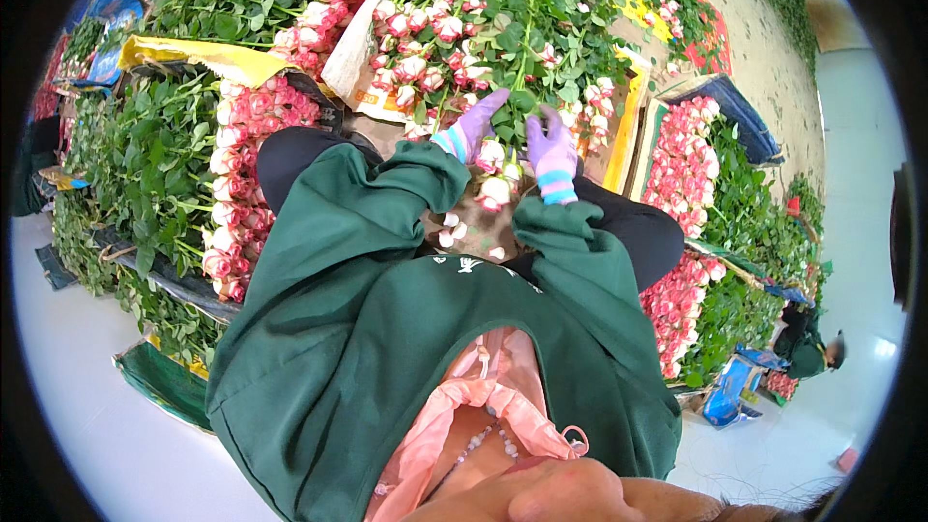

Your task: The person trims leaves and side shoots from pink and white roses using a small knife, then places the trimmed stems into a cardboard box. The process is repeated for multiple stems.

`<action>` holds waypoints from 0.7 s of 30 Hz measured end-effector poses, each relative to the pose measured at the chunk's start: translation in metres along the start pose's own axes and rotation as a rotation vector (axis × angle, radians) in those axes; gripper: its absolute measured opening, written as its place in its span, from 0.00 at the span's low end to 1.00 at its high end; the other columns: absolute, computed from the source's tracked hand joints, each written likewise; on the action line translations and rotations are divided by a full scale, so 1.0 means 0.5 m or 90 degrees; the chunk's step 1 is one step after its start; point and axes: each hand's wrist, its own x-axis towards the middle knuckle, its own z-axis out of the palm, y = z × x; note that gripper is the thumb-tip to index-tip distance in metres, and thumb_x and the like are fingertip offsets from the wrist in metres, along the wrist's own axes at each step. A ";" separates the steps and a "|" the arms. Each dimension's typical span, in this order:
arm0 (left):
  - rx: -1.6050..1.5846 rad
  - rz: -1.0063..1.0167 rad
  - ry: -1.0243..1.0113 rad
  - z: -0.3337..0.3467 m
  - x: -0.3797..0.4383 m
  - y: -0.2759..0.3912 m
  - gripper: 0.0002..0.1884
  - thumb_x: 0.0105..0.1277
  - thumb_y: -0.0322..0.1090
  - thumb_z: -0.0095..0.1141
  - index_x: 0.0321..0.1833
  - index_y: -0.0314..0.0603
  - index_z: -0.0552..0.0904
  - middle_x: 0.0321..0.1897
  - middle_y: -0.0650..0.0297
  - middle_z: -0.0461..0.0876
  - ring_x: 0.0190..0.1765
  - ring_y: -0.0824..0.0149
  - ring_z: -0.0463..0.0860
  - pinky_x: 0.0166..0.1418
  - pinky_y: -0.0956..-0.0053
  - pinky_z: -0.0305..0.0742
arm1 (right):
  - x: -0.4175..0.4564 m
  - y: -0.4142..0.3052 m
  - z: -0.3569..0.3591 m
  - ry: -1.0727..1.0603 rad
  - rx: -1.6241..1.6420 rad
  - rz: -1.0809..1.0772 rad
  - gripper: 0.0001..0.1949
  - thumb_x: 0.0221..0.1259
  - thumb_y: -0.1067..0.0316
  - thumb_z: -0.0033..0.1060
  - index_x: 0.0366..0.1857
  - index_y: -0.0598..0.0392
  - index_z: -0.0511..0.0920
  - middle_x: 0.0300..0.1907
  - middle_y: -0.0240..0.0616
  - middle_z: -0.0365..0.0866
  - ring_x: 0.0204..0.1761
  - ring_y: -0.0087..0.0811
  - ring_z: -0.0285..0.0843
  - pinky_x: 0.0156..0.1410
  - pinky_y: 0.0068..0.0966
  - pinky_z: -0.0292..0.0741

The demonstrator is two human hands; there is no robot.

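My left hand (473, 126), in a purple knit glove with a blue striped cuff, is beside the leafy stems of several pink-and-white roses (494, 193). On the other side of these stems is my right hand (552, 148), gloved alike, its fingers partly bent. The blooms hang towards me between my hands, over loose petals (451, 230) on the ground. Leaves hide part of the fingers, so a firm hold cannot be made out. Just beyond my hands lies a heap of cut roses (410, 69) with green stems pointing away from me.
Stacked roses in wraps stand at left (230, 188) and right (683, 159). A white-and-orange sheet edge (362, 90) and a yellow-edged board (629, 130) flank the heap. Another person (806, 348) is at far right; a dark-clothed figure shows at far left.
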 end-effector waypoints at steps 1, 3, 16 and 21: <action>0.030 -0.006 0.046 0.002 -0.006 0.005 0.21 0.70 0.50 0.50 0.60 0.49 0.76 0.53 0.67 0.80 0.48 0.70 0.81 0.48 0.72 0.80 | -0.003 -0.003 -0.007 -0.014 0.114 0.084 0.18 0.63 0.58 0.56 0.53 0.56 0.77 0.40 0.48 0.83 0.39 0.40 0.82 0.48 0.31 0.77; -0.025 0.001 -0.006 0.010 -0.015 0.018 0.20 0.70 0.51 0.50 0.59 0.51 0.76 0.48 0.68 0.82 0.47 0.70 0.81 0.51 0.69 0.78 | -0.019 -0.012 -0.019 0.004 0.211 0.092 0.15 0.63 0.61 0.57 0.49 0.57 0.77 0.36 0.45 0.82 0.34 0.38 0.82 0.43 0.30 0.77; 0.001 -0.211 -0.214 -0.024 -0.010 -0.016 0.18 0.70 0.40 0.52 0.58 0.39 0.76 0.48 0.58 0.83 0.44 0.65 0.84 0.53 0.68 0.80 | -0.026 0.003 0.002 -0.276 0.148 0.169 0.16 0.60 0.62 0.53 0.50 0.55 0.71 0.35 0.45 0.77 0.37 0.43 0.77 0.42 0.36 0.74; -0.102 -0.289 -0.254 -0.060 -0.001 -0.027 0.14 0.69 0.34 0.51 0.52 0.32 0.77 0.43 0.55 0.83 0.41 0.61 0.84 0.52 0.67 0.81 | -0.010 0.033 -0.021 -0.373 0.848 0.237 0.06 0.63 0.67 0.53 0.41 0.54 0.74 0.23 0.28 0.75 0.20 0.19 0.71 0.24 0.15 0.70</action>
